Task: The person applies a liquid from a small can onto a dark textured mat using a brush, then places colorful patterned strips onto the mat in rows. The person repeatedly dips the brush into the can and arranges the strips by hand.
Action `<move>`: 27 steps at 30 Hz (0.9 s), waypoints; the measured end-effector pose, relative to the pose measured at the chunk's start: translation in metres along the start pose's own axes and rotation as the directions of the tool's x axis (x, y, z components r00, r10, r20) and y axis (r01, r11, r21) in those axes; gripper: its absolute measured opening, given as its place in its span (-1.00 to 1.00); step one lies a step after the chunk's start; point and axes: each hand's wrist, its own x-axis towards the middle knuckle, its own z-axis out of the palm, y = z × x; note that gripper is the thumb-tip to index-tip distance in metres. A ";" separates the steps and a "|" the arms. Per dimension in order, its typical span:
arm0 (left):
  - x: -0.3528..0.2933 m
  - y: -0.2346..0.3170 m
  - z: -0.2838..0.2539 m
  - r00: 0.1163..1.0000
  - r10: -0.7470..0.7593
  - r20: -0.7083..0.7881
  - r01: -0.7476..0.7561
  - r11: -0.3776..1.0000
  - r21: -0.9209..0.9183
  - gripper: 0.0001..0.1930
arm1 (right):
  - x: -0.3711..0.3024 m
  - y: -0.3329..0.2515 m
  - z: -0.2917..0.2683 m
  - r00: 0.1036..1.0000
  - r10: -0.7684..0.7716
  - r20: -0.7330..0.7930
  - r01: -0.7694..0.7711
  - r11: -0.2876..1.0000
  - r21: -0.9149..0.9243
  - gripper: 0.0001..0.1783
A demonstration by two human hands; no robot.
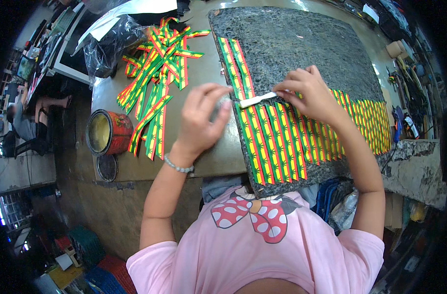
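The near part of the dark board (302, 49) is covered: a close row of laid strips (277, 142), striped green, yellow and red, runs from its left edge to its right edge. Beyond them, a second row looks barely begun, with only two far strips (237, 68) lying along the left edge; the rest of the far part is bare. Plenty seems left, since a tangled pile of loose strips (157, 63) lies on the worktop (204, 152) off the board's left edge.

The right hand (309, 95) has its grip pinched on the handle of a white flat tool (253, 101), whose broad end rests at the board's left edge, where the two rows meet. The left hand (204, 115) is blurred above the worktop beside that edge, thumb and fingers apart; whether anything small is between them I cannot tell. An open tin (118, 134) stands by the worktop's near left corner.
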 end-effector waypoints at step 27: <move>0.004 -0.009 -0.003 0.995 -0.076 -0.065 0.080 0.996 0.050 -0.74 | 0.021 -0.013 0.000 0.980 -0.151 -0.130 0.115 0.962 -0.248 -0.86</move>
